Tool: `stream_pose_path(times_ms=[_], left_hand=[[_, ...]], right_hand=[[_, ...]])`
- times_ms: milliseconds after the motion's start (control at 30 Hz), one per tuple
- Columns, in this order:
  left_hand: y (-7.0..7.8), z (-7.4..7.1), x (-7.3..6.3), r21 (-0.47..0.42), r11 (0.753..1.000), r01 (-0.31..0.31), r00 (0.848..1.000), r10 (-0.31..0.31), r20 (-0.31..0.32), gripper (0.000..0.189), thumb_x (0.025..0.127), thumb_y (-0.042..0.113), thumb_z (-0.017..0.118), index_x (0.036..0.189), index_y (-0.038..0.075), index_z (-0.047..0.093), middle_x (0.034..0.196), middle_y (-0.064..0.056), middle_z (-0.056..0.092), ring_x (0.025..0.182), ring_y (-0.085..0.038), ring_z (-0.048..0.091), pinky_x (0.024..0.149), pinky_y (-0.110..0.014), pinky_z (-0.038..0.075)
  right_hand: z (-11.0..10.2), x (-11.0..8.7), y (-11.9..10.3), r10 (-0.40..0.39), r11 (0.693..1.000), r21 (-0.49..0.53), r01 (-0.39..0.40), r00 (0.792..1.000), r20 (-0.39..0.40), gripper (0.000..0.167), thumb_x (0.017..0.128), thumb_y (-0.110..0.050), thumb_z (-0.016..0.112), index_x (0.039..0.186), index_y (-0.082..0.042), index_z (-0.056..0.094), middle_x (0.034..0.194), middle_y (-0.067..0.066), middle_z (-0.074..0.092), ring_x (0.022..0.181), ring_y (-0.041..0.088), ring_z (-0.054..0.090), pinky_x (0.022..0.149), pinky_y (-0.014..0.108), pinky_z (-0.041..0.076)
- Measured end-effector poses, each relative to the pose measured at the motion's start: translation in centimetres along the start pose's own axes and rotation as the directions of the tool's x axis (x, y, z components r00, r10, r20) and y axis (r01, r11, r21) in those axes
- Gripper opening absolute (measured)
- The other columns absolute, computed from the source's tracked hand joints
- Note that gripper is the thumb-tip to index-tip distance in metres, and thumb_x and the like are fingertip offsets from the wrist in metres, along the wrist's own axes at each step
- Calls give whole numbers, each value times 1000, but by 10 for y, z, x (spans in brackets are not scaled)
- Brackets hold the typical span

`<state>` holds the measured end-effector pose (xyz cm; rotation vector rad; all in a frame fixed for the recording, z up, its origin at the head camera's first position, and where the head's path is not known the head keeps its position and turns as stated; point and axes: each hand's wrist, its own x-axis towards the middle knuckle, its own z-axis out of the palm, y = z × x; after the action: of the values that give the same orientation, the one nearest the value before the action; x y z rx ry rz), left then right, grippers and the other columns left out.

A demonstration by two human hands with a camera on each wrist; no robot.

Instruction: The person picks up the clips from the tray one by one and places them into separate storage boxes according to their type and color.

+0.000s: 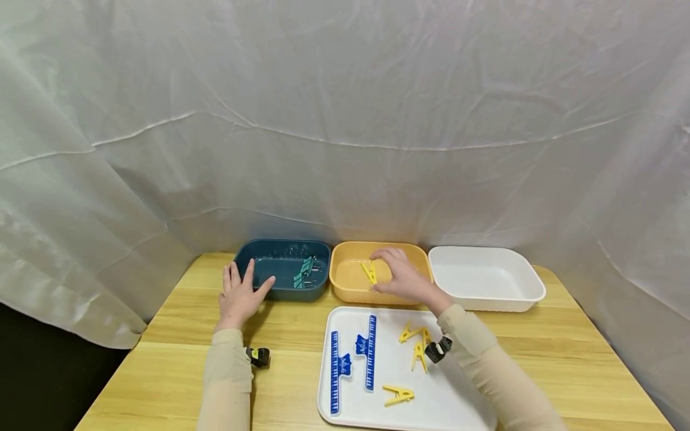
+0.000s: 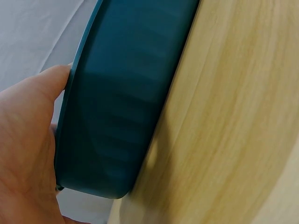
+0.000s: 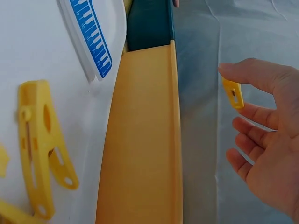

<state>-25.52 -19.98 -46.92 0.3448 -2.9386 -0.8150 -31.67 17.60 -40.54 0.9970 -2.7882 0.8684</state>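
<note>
One yellow clip (image 1: 369, 273) is pinched between the thumb and forefinger of the right hand (image 1: 403, 276), above the orange bin (image 1: 345, 272). The left hand (image 1: 239, 299), fingers spread wide, touches the rim of the teal bin (image 1: 277, 267), which holds teal binder clips (image 1: 305, 272). To the right stands a white bin (image 1: 487, 275). Nearer on the wooden surface (image 1: 291, 371), a white tray (image 1: 363, 414) carries loose yellow clips (image 1: 399, 395) and two blue clips (image 1: 371, 362) printed with piano keys; their pale lettering is too small to read.
</note>
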Motion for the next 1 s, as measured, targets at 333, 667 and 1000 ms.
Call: stream_pose_path(times_ms=[333,667,1000], left_hand=[[-1,-1,-1,-3,1000,1,1000,-1,-6,91,92,72,38,159,21,3,161,-21,-20,148,-44,-18,108,-79,7],[-1,0,0,6,1000,6,1000,-6,-2,94,90,77,34,159,22,2,161,-20,-21,148,-43,-20,108,-78,7],[2,0,2,-10,1000,3,1000,-4,-12,89,93,67,42,159,21,4,161,-21,-19,149,-43,-18,109,-78,8]], right_hand=[[18,26,1,16,1000,27,-15,1000,-22,60,75,-19,80,127,-4,55,138,17,52,134,38,38,112,55,33],[37,43,5,72,997,28,-72,997,2,60,75,-20,81,127,-4,55,139,16,51,133,35,38,111,53,34],[51,53,4,153,988,2,-153,987,50,61,72,-19,82,125,-4,58,135,16,52,126,34,41,108,50,37]])
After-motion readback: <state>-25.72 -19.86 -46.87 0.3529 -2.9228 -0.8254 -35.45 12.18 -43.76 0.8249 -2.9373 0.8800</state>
